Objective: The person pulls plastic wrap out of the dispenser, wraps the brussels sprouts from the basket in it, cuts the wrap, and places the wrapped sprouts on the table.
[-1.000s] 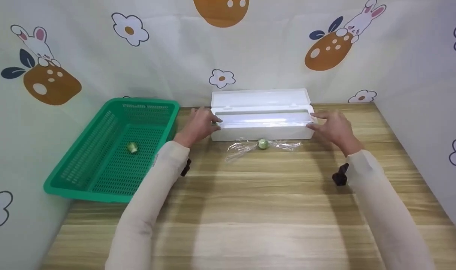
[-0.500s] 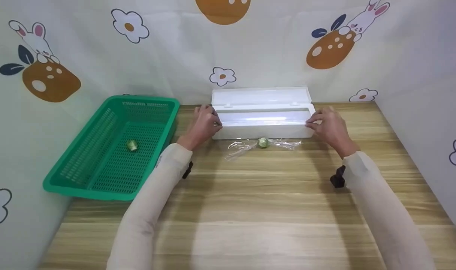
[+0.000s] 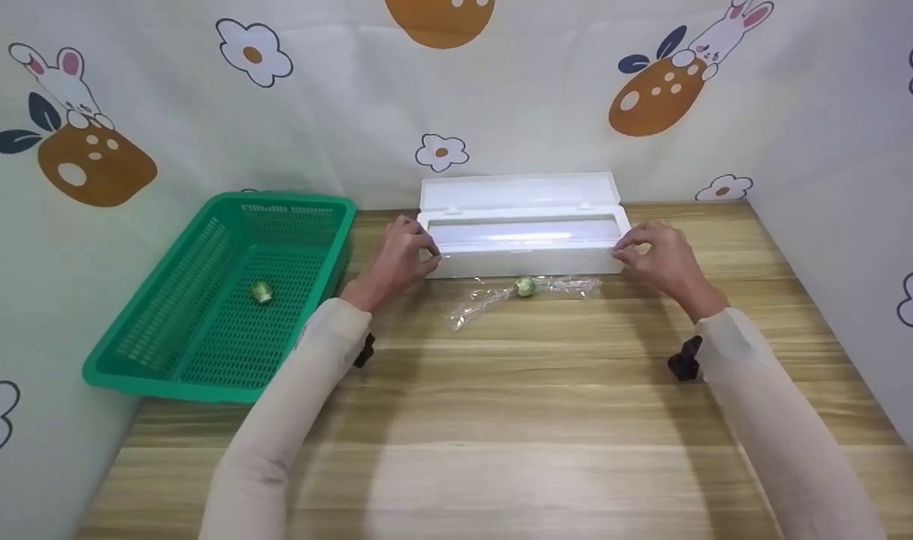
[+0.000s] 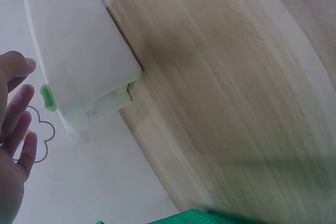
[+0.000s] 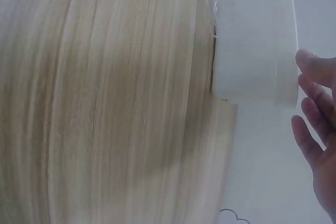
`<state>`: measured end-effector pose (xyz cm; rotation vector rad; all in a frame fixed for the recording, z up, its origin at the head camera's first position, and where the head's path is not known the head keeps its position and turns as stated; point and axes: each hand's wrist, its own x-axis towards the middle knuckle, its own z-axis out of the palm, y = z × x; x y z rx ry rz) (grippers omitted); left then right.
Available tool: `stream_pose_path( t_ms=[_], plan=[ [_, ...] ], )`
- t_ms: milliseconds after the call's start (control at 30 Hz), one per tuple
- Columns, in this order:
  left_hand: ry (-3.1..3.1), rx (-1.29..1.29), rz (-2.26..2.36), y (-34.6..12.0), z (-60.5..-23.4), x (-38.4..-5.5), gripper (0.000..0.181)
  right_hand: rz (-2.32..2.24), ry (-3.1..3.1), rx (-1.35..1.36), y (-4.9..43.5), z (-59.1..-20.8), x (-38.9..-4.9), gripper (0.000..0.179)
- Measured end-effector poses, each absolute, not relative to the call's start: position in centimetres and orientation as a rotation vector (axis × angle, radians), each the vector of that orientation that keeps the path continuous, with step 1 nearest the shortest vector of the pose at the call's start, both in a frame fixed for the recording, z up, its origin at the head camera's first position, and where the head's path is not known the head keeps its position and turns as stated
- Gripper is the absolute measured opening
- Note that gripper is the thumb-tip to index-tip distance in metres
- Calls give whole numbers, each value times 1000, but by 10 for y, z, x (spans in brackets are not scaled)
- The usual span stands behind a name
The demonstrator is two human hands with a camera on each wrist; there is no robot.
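Observation:
A white cling film dispenser (image 3: 520,264) stands at the back of the table, its lid (image 3: 518,193) raised. Clear cling film (image 3: 524,238) shines across its opening. At the left front corner my left hand (image 3: 400,259) pinches the film's edge between thumb and fingers. My right hand (image 3: 665,262) does likewise at the right end. From the left wrist, a green tab (image 4: 48,98) shows on the dispenser near the fingertips. Just in front of the box lies a Brussels sprout (image 3: 525,286) wrapped in clear film, its ends (image 3: 475,309) twisted out sideways.
To the left, a green plastic basket (image 3: 163,390) holds another Brussels sprout (image 3: 261,292). Behind the wooden table (image 3: 516,420) hangs a pale patterned cloth (image 3: 336,105), close to the dispenser's back. More cloth (image 3: 846,195) borders the right side.
Both hands have closed their thumbs and fingers at the film's edge, where they were spread about the box ends a second ago. The wrapped sprout and basket stay put.

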<state>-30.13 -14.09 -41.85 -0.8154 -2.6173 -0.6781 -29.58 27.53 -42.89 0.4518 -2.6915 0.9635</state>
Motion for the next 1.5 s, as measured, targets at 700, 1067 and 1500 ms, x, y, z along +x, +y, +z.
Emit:
stream_pose_path(
  t_ms=[700, 1067, 1500],
  plan=[
    [-2799, -878, -627, -144, -428, -274, 9, 938, -2815, 561, 281, -435, -282, 5],
    [-2961, -852, -565, -139, -444, -268, 8, 934, -3031, 539, 279, -440, -279, 5],
    [-2970, -833, -669, -141, -439, -264, 10, 982, -2958, 449, 281, -438, -276, 31]
  ],
)
